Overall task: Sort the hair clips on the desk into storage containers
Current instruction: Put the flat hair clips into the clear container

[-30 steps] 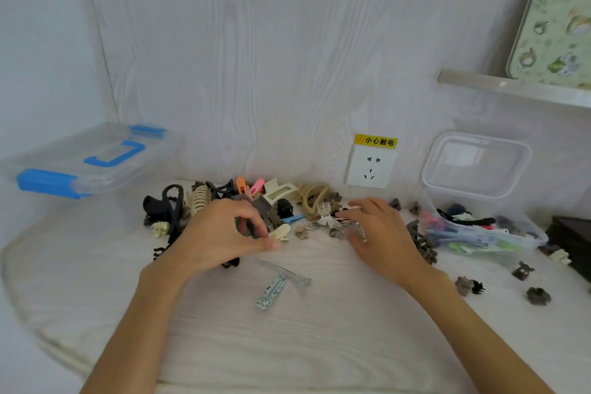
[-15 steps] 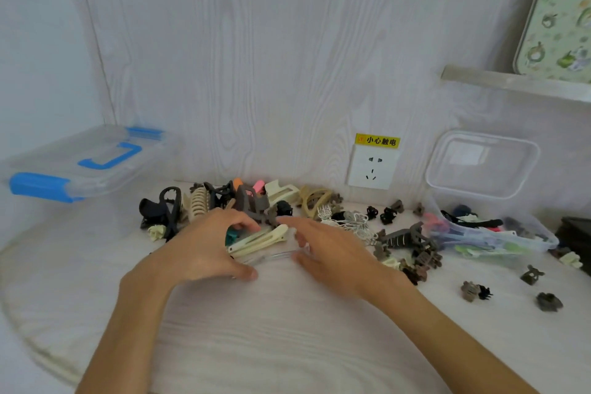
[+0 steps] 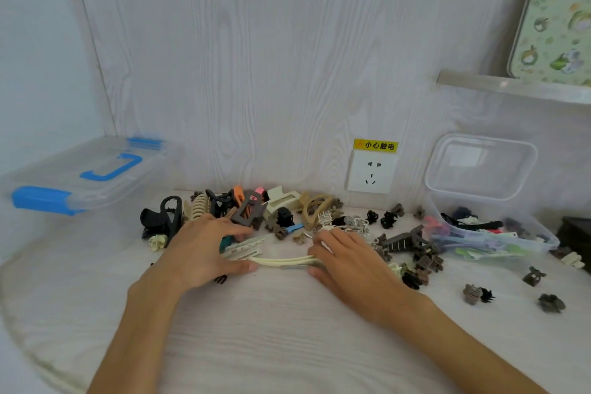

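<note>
A: What's w/ the hands?
B: Left hand [image 3: 204, 253] lies palm-down on the counter [image 3: 287, 339], fingers curled, thumb tip on one end of the long cream clips [image 3: 281, 262]. Right hand [image 3: 348, 261] pinches the other end btw thumb & fingers.

A: How do those clips look?
B: Thin, flat, pale cream, a few bunched side by side, slightly bowed, lying btw the two hands near the counter's middle. Blurry, so can't count them.

A: Rest of the clips?
B: Clip pile [image 3: 256, 211] along the back edge by the wall: black claw, beige ribbed claw, grey square one, orange & pink bits, tan loop. Small brown & black claws [image 3: 415, 253] scattered just right of the right hand; a few more near the right edge.

A: Containers?
B: Open clear tub [image 3: 540, 233] at back right, coloured clips inside, its lid [image 3: 479, 166] leaning on the wall behind. Clear box w/ blue handle [image 3: 92, 173] at the back left, closed.

A: Else?
B: Wall socket [image 3: 371, 173] w/ yellow label above the pile.
</note>
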Available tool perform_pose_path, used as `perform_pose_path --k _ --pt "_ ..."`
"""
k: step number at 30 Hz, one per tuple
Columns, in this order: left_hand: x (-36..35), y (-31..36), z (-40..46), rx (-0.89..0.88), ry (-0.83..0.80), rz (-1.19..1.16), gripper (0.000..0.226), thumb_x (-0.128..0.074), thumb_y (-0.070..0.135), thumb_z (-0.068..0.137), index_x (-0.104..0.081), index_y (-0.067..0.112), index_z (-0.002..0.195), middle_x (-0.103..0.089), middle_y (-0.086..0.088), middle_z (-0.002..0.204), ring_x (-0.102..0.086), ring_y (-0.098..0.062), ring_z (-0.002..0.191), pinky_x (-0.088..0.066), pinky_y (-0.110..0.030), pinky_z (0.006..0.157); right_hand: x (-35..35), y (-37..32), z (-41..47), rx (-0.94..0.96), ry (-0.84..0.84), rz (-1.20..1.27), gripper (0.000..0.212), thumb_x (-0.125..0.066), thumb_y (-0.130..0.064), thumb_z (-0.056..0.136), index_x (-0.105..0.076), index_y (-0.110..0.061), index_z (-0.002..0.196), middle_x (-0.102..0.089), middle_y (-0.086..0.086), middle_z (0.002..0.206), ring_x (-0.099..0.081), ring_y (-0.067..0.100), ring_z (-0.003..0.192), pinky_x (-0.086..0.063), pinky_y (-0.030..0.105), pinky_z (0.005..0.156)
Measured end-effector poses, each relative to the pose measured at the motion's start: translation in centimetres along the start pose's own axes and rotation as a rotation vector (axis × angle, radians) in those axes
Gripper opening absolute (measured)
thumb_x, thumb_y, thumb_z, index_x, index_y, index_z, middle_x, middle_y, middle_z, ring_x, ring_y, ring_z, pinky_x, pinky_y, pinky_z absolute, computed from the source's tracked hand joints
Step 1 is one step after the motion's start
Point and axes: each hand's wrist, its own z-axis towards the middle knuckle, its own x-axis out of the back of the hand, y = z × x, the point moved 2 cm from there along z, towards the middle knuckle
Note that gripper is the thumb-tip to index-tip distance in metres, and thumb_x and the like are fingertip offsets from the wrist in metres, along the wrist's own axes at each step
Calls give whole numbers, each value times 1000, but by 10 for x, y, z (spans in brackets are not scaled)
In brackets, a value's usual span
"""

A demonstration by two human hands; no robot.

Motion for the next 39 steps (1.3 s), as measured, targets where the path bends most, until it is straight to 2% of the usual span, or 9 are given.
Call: perform_pose_path --k 5,8,10,14,22,28,32,36,39 --pt "-7 10 2 -69 30 60 38 -60 65 72 -68 40 99 -58 24 83 -44 -3 85 -34 -29 88 3 8 -13 -59 -30 164 36 -27 -43 97 -49 -23 117 -47 -9 111 -46 7 97 -42 22 88" --pt "-7 12 2 -84 45 23 25 -64 59 73 -69 39 88 -59 22 85 -44 -3 86 -32 -27 82 0 12 -17 -128 36 287 37 -26 -44 94 -48 -22 114 -44 -9 108 -45 6 92 -40 20 81" --pt "-6 14 1 -82 40 -5 23 -66 53 75 -71 38 91 -62 23 89 -46 1 84 -33 -22 72 -1 13 -18 -169 76 356 37 -27 -44 94 -48 -21 114 -44 -10 106 -44 4 88 -38 18 75" --pt "-3 23 0 -58 66 23 17 -65 45 82 -72 42 97 -52 29 66 -46 10 65 -30 -10 57 -1 15 -20 -202 122 417 32 -33 -39 97 -48 -21 118 -44 -9 106 -44 5 87 -39 17 72" --pt "-4 26 1 -29 58 11 9 -60 43 86 -69 42 87 -58 21 64 -51 5 64 -29 -18 52 -5 23 -18 -264 212 417 33 -32 -40 97 -47 -21 119 -42 -11 104 -42 3 83 -40 18 69" --pt "9 33 7 31 166 -228 15 -63 36 86 -65 51 81 -71 19 77 -63 5 75 -48 -25 67 -2 21 -19 -258 306 418 35 -31 -41 97 -49 -18 117 -46 -7 106 -46 6 86 -42 20 74" --pt "37 68 25 8 313 -425 9 -65 34 85 -72 38 89 -73 15 86 -68 -2 81 -53 -32 80 22 41 -30 -353 551 504 38 -28 -46 96 -52 -20 110 -43 -13 103 -49 8 84 -43 22 71" --pt "38 132 63 -75 365 -424 13 -65 41 83 -74 34 90 -69 20 81 -63 6 77 -50 -25 75 50 112 -71 -476 724 258 34 -34 -36 97 -56 -14 109 -52 -1 107 -50 12 95 -43 27 80" --pt "17 184 90 -168 357 -353 17 -62 45 85 -73 34 88 -66 21 74 -60 6 71 -46 -22 69 48 171 -108 -583 588 67 30 -41 -31 97 -56 -9 111 -54 10 109 -53 27 95 -45 39 77"
